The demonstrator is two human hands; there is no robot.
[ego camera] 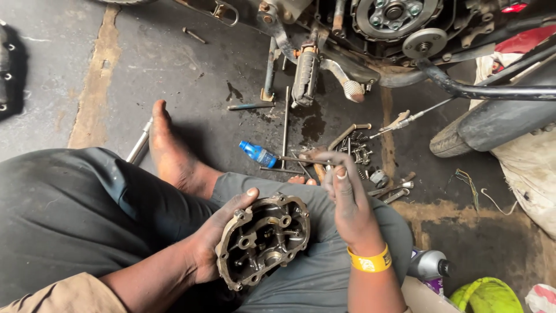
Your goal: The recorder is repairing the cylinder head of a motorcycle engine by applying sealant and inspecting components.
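Note:
My left hand (217, 235) grips a dirty metal engine cover (263, 240) by its left rim, holding it over my lap with the hollow inside facing up. My right hand (347, 200), with a yellow wristband, is raised just right of the cover. Its fingertips pinch a small dark part (329, 167) that is too small to identify. Just beyond it on the floor lie a screwdriver (295, 159) and a small blue bottle (258, 153).
A motorcycle engine with an exposed clutch (394, 14), a footpeg (305, 75) and a kickstand stands at the top. Loose bolts, springs and wrenches (362, 153) lie on the oily concrete floor. My bare foot (174, 150) rests left. A grey bottle (428, 265) sits lower right.

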